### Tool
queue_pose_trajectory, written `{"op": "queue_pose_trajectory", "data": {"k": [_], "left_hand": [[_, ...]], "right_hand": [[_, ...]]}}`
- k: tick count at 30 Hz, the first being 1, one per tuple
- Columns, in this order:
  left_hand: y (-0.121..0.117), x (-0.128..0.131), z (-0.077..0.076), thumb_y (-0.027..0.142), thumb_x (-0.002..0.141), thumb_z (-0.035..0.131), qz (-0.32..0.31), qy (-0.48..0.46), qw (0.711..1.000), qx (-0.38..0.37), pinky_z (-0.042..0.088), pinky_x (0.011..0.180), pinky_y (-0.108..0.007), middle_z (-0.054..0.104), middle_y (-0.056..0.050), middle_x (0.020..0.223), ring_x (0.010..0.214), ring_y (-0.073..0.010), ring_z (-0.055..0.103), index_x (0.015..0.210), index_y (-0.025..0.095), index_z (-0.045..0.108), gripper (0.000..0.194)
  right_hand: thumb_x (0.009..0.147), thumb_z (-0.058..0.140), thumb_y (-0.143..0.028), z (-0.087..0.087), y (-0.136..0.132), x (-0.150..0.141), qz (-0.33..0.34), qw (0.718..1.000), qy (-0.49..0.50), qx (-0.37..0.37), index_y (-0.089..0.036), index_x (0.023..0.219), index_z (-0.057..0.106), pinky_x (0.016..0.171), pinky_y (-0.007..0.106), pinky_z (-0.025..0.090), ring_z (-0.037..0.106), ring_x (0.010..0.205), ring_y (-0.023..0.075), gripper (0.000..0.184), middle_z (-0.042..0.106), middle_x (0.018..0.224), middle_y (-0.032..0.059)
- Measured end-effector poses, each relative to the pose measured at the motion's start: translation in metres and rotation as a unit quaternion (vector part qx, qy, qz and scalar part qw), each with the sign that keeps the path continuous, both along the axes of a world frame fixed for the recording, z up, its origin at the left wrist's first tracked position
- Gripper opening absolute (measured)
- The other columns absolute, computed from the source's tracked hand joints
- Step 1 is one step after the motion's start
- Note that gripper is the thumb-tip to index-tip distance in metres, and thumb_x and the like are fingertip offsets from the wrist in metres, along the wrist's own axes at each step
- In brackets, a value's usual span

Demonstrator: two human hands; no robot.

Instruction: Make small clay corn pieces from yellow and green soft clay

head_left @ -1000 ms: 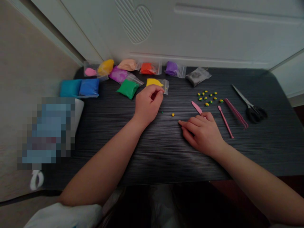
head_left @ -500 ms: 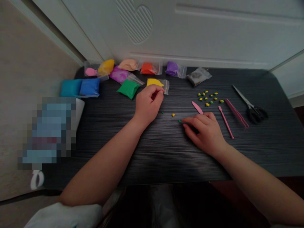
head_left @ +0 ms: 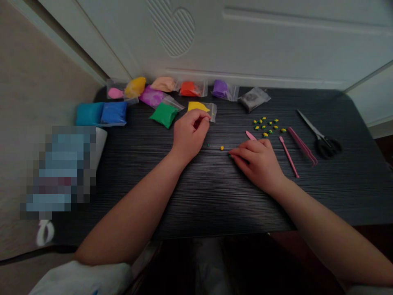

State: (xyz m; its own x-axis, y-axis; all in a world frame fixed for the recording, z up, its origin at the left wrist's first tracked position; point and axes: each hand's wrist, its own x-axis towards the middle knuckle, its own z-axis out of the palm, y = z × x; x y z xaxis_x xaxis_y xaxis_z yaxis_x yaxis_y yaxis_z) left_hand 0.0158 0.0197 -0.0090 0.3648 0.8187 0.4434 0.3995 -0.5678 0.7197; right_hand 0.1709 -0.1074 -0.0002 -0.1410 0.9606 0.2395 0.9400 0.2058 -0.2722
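Observation:
My right hand point(head_left: 256, 163) rests low over the table with thumb and forefinger closed on a tiny piece of green clay point(head_left: 229, 155). Just left of those fingertips lies a small yellow clay ball point(head_left: 222, 148). A green speck of clay point(head_left: 208, 145) sits farther left, near my left hand point(head_left: 190, 134). The left fingers are pinched together in front of a bag of yellow clay point(head_left: 198, 106); whatever they hold, if anything, is too small to make out. A pink clay knife point(head_left: 250, 135) is partly covered by my right hand.
Several small yellow-and-green clay pieces point(head_left: 265, 135) lie right of centre. Beyond them are a pink stick tool point(head_left: 289, 157), pink tweezers point(head_left: 302, 146) and black-handled scissors point(head_left: 328, 145). Bagged clay, including green clay point(head_left: 165, 115), lines the back. A blurred object point(head_left: 66, 168) stands at left.
My right thumb and forefinger have come together on the green clay piece, which stuck out in front of them before. The left hand keeps its pinch. The whole view has shifted slightly.

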Motion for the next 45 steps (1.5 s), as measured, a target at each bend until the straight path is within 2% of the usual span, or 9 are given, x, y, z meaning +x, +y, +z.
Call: {"op": "queue_pose_trajectory", "data": {"k": [14,19,23,26,28,30,33,38,45], "left_hand": [[0.0,0.001,0.0,0.015,0.077,0.045,0.002,-0.014,1.0,-0.003,0.042,0.067,-0.024,0.061,0.001,0.078,0.072,-0.0122,0.055,0.075,0.019,0.058,0.014],[-0.004,-0.002,0.005,0.016,0.077,0.047,-0.002,-0.026,1.0,-0.006,0.042,0.066,-0.024,0.061,0.0,0.078,0.071,-0.0119,0.055,0.077,0.017,0.059,0.012],[-0.015,0.0,0.036,0.018,0.078,0.047,-0.043,-0.036,0.998,-0.013,0.042,0.066,-0.024,0.06,-0.001,0.079,0.073,-0.012,0.054,0.081,0.017,0.059,0.013],[-0.028,0.004,0.078,0.017,0.077,0.051,-0.106,-0.062,0.992,0.007,0.043,0.071,-0.026,0.059,-0.001,0.079,0.076,-0.0125,0.054,0.081,0.017,0.06,0.01],[-0.037,0.006,0.108,0.015,0.075,0.054,-0.137,-0.084,0.986,0.03,0.042,0.076,-0.027,0.059,-0.002,0.081,0.081,-0.0133,0.053,0.08,0.017,0.06,0.008],[-0.045,0.008,0.134,0.012,0.072,0.057,-0.146,-0.105,0.982,0.058,0.042,0.079,-0.028,0.058,-0.002,0.084,0.085,-0.0139,0.053,0.08,0.018,0.06,0.011],[-0.056,0.007,0.162,0.01,0.069,0.061,-0.137,-0.143,0.976,0.093,0.04,0.086,-0.03,0.055,-0.001,0.089,0.09,-0.0141,0.051,0.084,0.02,0.06,0.018],[-0.068,0.0,0.178,0.009,0.067,0.062,-0.098,-0.137,0.978,0.123,0.039,0.087,-0.028,0.053,0.0,0.093,0.097,-0.0142,0.05,0.084,0.023,0.059,0.022],[-0.071,-0.011,0.182,0.011,0.065,0.063,-0.084,-0.091,0.982,0.144,0.041,0.084,-0.028,0.054,0.001,0.095,0.093,-0.0142,0.052,0.084,0.025,0.061,0.023]], "right_hand": [[0.082,0.045,-0.027,0.003,0.002,-0.003,-0.003,0.999,0.036,-0.032,-0.022,0.086,0.06,0.075,0.034,0.028,0.052,0.085,0.0173,0.017,0.061,0.089,0.0023],[0.08,0.049,-0.024,0.009,0.0,-0.003,-0.011,0.989,0.15,-0.016,-0.022,0.085,0.06,0.083,0.036,0.032,0.052,0.086,0.0159,0.012,0.059,0.087,0.0014],[0.077,0.053,-0.023,0.032,0.002,0.001,-0.038,0.939,0.341,0.011,-0.022,0.082,0.059,0.082,0.033,0.037,0.052,0.083,0.0148,0.007,0.056,0.083,0.0012],[0.077,0.054,-0.022,0.063,0.009,0.002,-0.051,0.888,0.453,0.056,-0.022,0.08,0.059,0.075,0.03,0.038,0.051,0.081,0.0134,0.006,0.054,0.083,0.0004],[0.076,0.055,-0.021,0.087,0.014,-0.001,-0.026,0.844,0.521,0.123,-0.023,0.08,0.059,0.074,0.029,0.038,0.049,0.079,0.0123,0.006,0.052,0.081,-0.0008],[0.077,0.054,-0.02,0.109,0.018,-0.007,0.003,0.809,0.562,0.173,-0.023,0.08,0.059,0.073,0.029,0.038,0.048,0.078,0.012,0.007,0.05,0.081,-0.0006],[0.077,0.053,-0.018,0.132,0.021,-0.019,0.022,0.784,0.573,0.239,-0.023,0.083,0.059,0.07,0.028,0.038,0.048,0.081,0.0126,0.009,0.049,0.083,0.0006],[0.076,0.052,-0.014,0.146,0.017,-0.035,0.035,0.774,0.553,0.307,-0.021,0.083,0.058,0.067,0.029,0.04,0.049,0.083,0.0143,0.012,0.049,0.084,0.0024],[0.074,0.049,-0.007,0.143,0.009,-0.041,0.048,0.8,0.477,0.361,-0.019,0.088,0.057,0.071,0.033,0.042,0.049,0.088,0.0172,0.02,0.05,0.085,0.0042]]}}
